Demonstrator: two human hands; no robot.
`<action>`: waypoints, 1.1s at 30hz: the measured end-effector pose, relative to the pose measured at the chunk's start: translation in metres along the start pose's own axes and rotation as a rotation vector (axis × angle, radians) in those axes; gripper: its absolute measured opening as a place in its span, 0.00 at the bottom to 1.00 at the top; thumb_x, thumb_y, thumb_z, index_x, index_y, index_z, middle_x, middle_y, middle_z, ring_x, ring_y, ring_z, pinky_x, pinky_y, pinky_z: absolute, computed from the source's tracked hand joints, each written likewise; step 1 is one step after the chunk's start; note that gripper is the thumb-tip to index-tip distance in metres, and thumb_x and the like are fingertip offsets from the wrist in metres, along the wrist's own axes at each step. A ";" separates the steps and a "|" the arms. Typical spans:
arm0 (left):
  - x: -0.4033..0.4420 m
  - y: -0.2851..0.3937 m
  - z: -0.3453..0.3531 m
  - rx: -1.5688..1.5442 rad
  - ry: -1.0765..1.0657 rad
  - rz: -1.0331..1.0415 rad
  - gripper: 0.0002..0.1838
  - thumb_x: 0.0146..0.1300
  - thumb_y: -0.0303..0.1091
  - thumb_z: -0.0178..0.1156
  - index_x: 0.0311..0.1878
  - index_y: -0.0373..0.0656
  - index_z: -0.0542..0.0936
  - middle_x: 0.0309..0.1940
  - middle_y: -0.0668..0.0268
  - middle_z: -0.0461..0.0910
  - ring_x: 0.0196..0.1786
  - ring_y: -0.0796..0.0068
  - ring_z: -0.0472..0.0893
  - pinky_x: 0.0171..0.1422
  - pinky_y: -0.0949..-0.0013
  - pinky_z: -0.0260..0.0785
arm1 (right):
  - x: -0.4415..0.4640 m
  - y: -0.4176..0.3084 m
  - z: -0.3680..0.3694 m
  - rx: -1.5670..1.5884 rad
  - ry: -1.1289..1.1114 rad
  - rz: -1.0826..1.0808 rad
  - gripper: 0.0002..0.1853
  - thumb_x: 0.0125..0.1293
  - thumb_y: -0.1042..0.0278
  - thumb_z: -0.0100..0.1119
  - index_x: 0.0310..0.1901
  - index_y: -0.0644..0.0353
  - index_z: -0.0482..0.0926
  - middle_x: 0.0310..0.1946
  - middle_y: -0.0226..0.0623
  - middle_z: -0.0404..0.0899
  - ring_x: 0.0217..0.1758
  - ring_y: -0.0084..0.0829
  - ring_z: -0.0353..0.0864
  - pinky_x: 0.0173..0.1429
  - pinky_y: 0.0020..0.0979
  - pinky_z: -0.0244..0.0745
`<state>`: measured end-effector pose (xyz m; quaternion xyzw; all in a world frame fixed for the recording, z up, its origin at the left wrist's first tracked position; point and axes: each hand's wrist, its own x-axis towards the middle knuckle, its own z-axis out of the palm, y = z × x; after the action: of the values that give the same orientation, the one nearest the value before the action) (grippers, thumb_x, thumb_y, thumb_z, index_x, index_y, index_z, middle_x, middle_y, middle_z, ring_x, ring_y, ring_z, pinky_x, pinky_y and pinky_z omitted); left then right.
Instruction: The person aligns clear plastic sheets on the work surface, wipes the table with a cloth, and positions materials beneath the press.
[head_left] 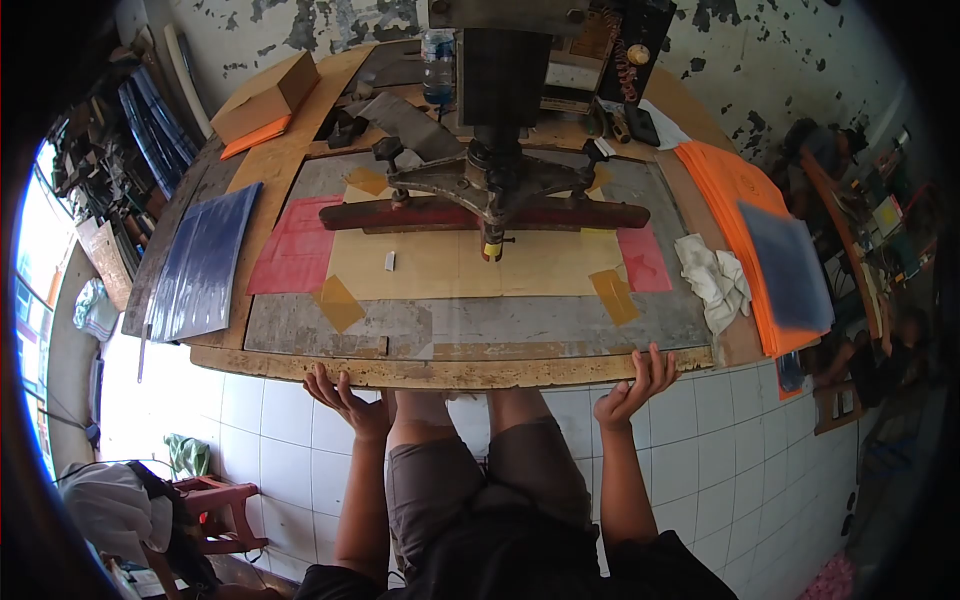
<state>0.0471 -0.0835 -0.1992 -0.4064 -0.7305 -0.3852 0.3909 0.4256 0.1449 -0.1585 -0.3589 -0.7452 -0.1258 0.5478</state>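
My left hand [342,402] and my right hand [638,388] hold the worn wooden front edge [480,374] of the work table, fingertips curled over its top. The thumbs and palms are partly hidden below. Beyond the edge lies a grey metal plate [480,325] carrying a cream sheet [430,265], with pink sheets [293,245] at its sides and brown tape [340,304] on its corners. Over the sheet stands a dark press head [490,180] with a long red-brown bar [400,215]. A small white piece [390,261] rests on the cream sheet.
Clear bluish plastic sheets [205,260] lie at the left; a cardboard box [265,97] stands behind. At the right are stacked orange sheets [735,220], a bluish plastic sheet [785,265] and a crumpled white cloth [712,280]. Another person [125,515] is at lower left, near a red stool [218,510].
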 end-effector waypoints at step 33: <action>0.068 0.019 -0.067 -0.143 -0.117 -0.015 0.17 0.78 0.38 0.54 0.60 0.44 0.88 0.63 0.56 0.88 0.73 0.51 0.80 0.85 0.45 0.56 | 0.067 -0.009 -0.057 0.159 -0.284 0.146 0.20 0.90 0.57 0.49 0.68 0.59 0.83 0.67 0.40 0.88 0.76 0.45 0.80 0.83 0.54 0.58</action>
<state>0.0567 -0.1155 -0.1081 -0.4494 -0.7258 -0.4150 0.3147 0.4515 0.1322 -0.0745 -0.3815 -0.7947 0.0257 0.4715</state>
